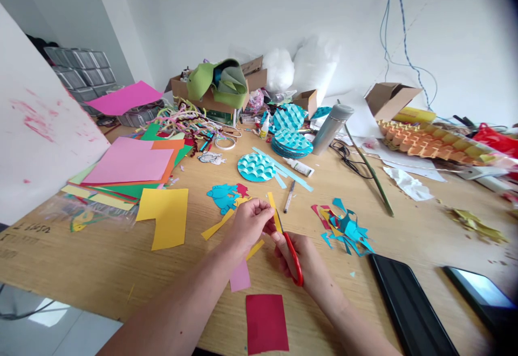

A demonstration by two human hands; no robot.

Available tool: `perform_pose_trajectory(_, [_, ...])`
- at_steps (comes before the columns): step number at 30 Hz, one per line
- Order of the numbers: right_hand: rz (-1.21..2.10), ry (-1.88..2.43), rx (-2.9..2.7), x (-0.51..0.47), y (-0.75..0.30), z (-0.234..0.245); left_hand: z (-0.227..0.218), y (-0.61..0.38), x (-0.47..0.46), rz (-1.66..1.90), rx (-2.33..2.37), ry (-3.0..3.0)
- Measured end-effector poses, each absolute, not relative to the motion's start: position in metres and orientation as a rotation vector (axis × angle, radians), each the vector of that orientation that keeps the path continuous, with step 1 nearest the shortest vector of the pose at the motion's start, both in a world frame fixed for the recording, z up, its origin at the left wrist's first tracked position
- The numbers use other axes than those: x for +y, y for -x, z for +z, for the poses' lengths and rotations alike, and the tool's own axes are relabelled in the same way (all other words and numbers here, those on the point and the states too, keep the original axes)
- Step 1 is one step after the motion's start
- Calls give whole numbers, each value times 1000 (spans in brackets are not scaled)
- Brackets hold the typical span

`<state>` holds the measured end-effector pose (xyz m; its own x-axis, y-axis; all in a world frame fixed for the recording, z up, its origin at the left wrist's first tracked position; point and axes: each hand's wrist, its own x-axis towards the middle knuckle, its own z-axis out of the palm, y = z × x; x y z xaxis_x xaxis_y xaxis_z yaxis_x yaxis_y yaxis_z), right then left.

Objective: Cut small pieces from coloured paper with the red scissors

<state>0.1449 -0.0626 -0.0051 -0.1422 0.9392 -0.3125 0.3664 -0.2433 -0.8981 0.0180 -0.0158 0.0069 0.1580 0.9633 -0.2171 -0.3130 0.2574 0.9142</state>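
My right hand (294, 256) grips the red-handled scissors (297, 269), their blades pointing up and away across a yellow paper strip (272, 200). The strip is pinched in my left hand (253, 217), just left of the blades; my fingers hide its lower part. Beyond my left hand lie a blue paper cutout (222, 197) and a small red paper piece (242, 189). Another yellow strip (216, 228) rests left of that hand. Below my hands are a pink paper piece (240, 276) and a dark red paper square (267, 323).
Blue, red and yellow scraps (350, 229) lie to the right, near a black phone (408, 302). A pen (289, 197) is just beyond my hands. At left are a notched yellow sheet (172, 216) and stacked coloured paper (129, 162). A metal flask (332, 129) stands at the back.
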Motion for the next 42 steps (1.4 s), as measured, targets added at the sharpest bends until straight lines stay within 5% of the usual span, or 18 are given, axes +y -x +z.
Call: perform_pose_trajectory(42, [1398, 1612, -1467, -61, -144, -4, 1, -19, -14, 1087, 986, -899])
